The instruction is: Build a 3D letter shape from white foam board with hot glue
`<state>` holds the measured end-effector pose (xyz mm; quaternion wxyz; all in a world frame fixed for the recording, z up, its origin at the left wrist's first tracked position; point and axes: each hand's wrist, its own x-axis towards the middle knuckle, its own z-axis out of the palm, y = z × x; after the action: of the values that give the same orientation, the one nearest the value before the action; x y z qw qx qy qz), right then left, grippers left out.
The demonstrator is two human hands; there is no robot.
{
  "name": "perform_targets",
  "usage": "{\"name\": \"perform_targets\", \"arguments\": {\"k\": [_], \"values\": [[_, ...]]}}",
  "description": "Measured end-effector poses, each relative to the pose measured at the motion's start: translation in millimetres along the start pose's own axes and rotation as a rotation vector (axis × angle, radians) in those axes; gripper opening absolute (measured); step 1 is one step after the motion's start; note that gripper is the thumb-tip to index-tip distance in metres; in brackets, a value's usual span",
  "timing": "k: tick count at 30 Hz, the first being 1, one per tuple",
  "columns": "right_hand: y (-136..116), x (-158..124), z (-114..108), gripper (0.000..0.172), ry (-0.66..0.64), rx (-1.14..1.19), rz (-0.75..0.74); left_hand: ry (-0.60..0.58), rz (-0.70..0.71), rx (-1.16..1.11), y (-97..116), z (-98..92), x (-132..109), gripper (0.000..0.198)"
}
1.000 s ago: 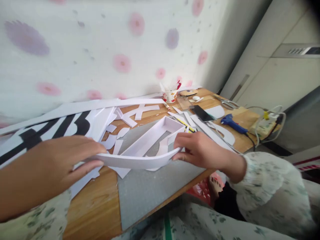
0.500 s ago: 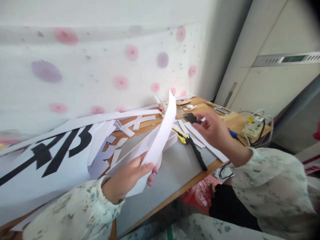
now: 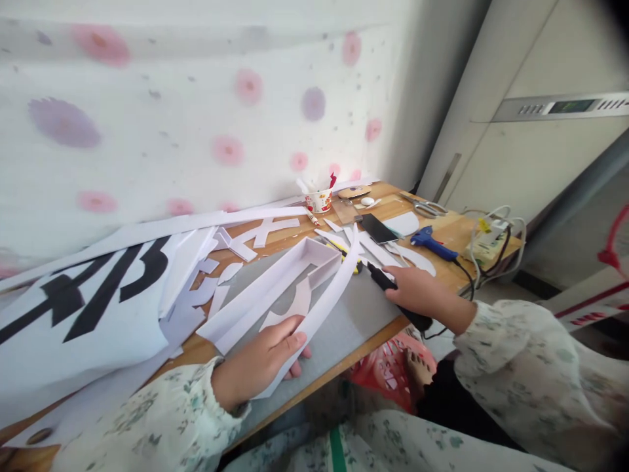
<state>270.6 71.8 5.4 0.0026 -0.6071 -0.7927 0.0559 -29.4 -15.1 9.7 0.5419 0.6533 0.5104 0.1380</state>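
Observation:
My left hand [image 3: 263, 357] is closed on the near end of a long curved white foam-board strip [image 3: 330, 296], which arcs up and away over the grey cutting mat [image 3: 354, 318]. Beside the strip lies a white foam-board letter frame [image 3: 275, 285] with raised walls. My right hand [image 3: 417, 292] rests on a black tool [image 3: 386, 280] lying at the mat's right edge, fingers curled over it. A yellow utility knife [image 3: 346, 252] lies just beyond the strip's far end.
A blue glue gun [image 3: 432, 242], scissors [image 3: 425, 208], a phone [image 3: 378, 228], a paper cup [image 3: 318, 198] and a power strip with cables [image 3: 491, 246] crowd the far right of the wooden table [image 3: 457, 229]. White offcuts and a black-lettered sheet [image 3: 83, 308] cover the left.
My left hand has lowered the strip from upright toward the mat. My right hand has dropped from above the phone onto the black tool.

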Motion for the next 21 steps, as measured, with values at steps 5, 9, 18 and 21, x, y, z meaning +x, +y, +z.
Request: {"name": "perform_targets", "arguments": {"k": [5, 9, 18, 21], "values": [[15.0, -45.7, -18.5, 0.051, -0.062, 0.42, 0.005, 0.03, 0.017, 0.202, 7.0, -1.7, -3.5, 0.032], [-4.7, -83.3, -15.4, 0.047, -0.241, 1.043, 0.041, 0.054, 0.06, 0.396, 13.6, -1.2, -4.8, 0.026], [-51.3, -104.1, 2.0, 0.037, -0.42, 1.253, -0.088, 0.212, 0.111, 0.941, 17.7, 8.6, -13.0, 0.028], [-51.3, -102.9, 6.3, 0.04, -0.341, 1.085, -0.103, 0.226, 0.098, 1.062, 18.8, 10.3, -17.0, 0.028]]}}
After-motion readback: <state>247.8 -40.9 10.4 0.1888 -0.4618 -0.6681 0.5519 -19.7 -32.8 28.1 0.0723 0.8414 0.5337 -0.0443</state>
